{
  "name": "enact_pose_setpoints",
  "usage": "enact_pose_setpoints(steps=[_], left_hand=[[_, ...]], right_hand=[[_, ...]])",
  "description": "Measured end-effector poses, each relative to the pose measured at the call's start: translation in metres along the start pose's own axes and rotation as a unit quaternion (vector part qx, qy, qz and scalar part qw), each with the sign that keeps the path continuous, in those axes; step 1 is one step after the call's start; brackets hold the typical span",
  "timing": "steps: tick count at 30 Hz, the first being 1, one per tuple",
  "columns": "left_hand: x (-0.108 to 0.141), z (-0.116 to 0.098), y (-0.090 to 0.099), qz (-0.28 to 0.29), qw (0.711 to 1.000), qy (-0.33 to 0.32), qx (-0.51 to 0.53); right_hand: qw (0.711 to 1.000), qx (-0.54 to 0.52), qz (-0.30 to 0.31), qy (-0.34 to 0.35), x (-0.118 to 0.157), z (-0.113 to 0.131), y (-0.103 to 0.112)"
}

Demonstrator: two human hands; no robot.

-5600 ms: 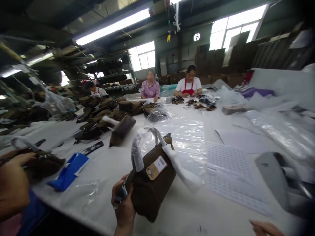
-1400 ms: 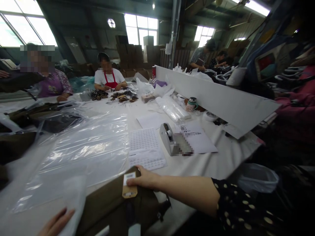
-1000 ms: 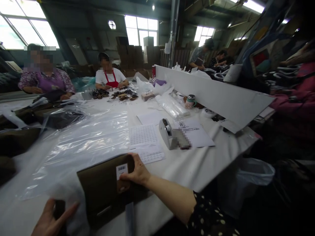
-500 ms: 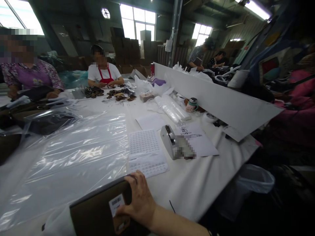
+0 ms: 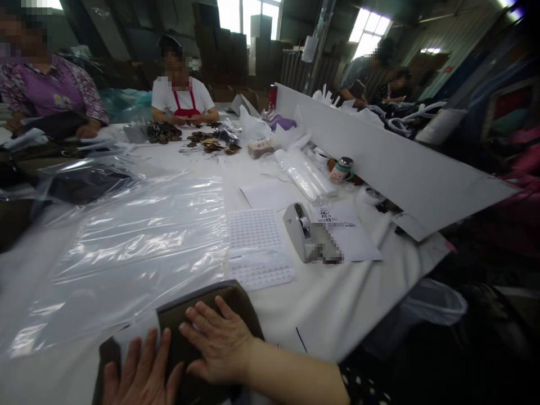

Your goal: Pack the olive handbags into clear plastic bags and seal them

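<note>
An olive-brown fabric bag lies at the near edge of the white-covered table, with a white wrap around its left part. Flat on top of the fabric rests my right hand, its fingers apart. My left hand presses on the bag's left part and the wrap, fingers spread; the lower frame edge cuts it off. Both palms face down, and neither hand grips anything. Just beyond the bag is a large clear plastic bag spread flat. The label seen earlier on the fabric is mostly hidden under my right hand.
Ahead lie a printed label sheet, a tape dispenser and papers. A lidded mug stands near a long white board. Two people sit across the table. A lined bin is beyond the right edge.
My right hand has let go of the bag's far edge and flattened on top of it. My left hand has come into view on the bag. The camera view has shifted.
</note>
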State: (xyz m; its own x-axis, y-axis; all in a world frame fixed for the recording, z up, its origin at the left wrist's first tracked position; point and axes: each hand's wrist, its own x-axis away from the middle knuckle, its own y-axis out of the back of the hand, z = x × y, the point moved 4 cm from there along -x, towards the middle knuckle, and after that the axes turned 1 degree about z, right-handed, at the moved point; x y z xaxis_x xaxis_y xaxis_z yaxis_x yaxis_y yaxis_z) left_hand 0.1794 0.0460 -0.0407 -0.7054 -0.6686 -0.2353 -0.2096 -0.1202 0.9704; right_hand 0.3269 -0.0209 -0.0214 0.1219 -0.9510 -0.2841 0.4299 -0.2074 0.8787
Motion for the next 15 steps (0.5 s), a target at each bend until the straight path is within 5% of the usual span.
enact_pose_setpoints(steps=[10, 13, 15], left_hand=[[-0.01, -0.009, 0.01, 0.027, 0.999, -0.025, 0.004], [-0.007, -0.001, 0.023, 0.058, 0.991, -0.034, 0.114], [-0.002, 0.015, 0.042, 0.018, 0.973, -0.013, 0.228]], right_hand=[[0.998, 0.01, 0.039, -0.048, -0.006, 0.0, -0.017], [0.999, -0.008, 0.03, -0.022, -0.004, -0.001, -0.009], [0.997, -0.071, -0.025, -0.025, 0.002, -0.011, 0.008]])
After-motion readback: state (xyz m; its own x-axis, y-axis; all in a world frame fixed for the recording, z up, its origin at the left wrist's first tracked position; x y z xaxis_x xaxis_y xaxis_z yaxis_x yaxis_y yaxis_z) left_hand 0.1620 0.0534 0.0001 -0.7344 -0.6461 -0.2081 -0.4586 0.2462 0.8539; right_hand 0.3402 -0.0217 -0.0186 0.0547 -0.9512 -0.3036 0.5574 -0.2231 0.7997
